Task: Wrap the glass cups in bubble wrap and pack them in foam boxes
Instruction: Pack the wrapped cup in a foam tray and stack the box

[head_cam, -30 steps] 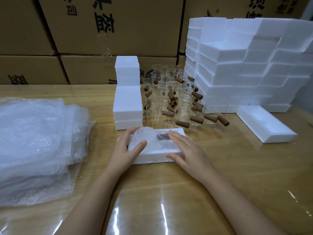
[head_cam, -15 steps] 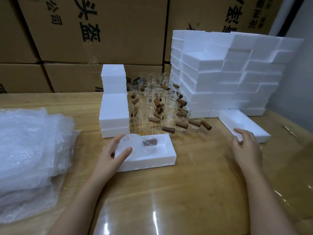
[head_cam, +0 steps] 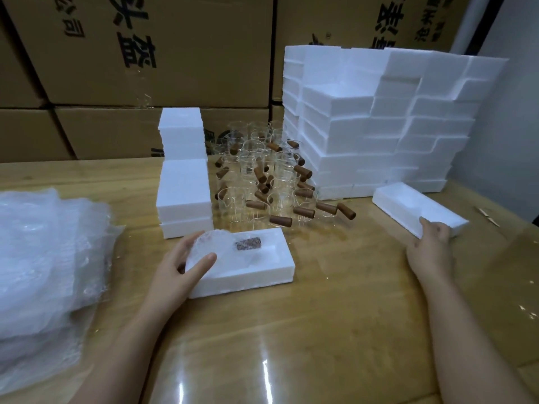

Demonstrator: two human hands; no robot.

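Head view, near to far. Both forearms are cut off by the lower frame edge. Glare streaks on the glossy wooden table (head_cam: 320, 330) hide some of its grain. A heap of clear bubble-wrap sheets (head_cam: 43, 258) runs out of frame at left; the sheet count is unreadable.

Shallow white foam box (head_cam: 248, 284) lies open at centre on the table. Inside, toward its left end, is a bubble-wrapped glass cup (head_cam: 214, 247). The glass itself is hard to make out. Only its brown handle (head_cam: 248, 244) shows, mottled through the wrap.

Left hand (head_cam: 178, 269) grips the box's left end, thumb laid across the near rim and fingers curved round the end beside the wrapped cup, their tips hidden. Right hand (head_cam: 430, 249) is well apart, at far right, fingers bent onto the near end of an open white foam tray (head_cam: 408, 205). Seen from the back, it appears to hold that end. The palm side is hidden.

Behind the box are crowded clear glass cups with brown wooden handles (head_cam: 262, 176), unwrapped; their rims overlap and they cannot be counted. Stacked closed foam boxes (head_cam: 183, 185) are left of them, and a stepped wall of foam boxes (head_cam: 379, 126) is right. Brown cardboard cartons (head_cam: 189, 48) stand behind, their print cut off at the top.
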